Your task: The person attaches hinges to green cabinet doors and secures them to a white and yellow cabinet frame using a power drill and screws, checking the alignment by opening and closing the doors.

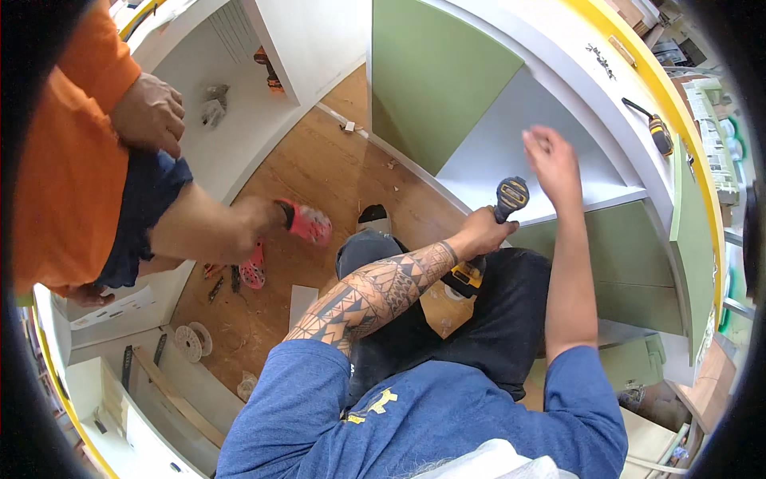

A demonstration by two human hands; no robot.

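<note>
My left hand (pixel 482 231) is wrapped round the handle of a black and yellow cordless drill (pixel 511 195). Its battery (pixel 463 278) shows below the fist, between my knees. My right hand (pixel 552 164) is raised beside the drill, in front of a white cabinet compartment (pixel 531 132). Its fingers are bent together in a slightly blurred pinch; whatever they hold, if anything, is too small to make out. A green cabinet door (pixel 435 76) covers the compartment's left part, and another green panel (pixel 594 259) lies on its near side.
At left, a person in an orange top (pixel 76 184) stands with red clogs (pixel 309 223) on the brown floor (pixel 231 311). A screwdriver (pixel 659 134) and small screws (pixel 600 61) lie on the cabinet's edge. A white spool (pixel 191 342) and another drill (pixel 270 72) are at left.
</note>
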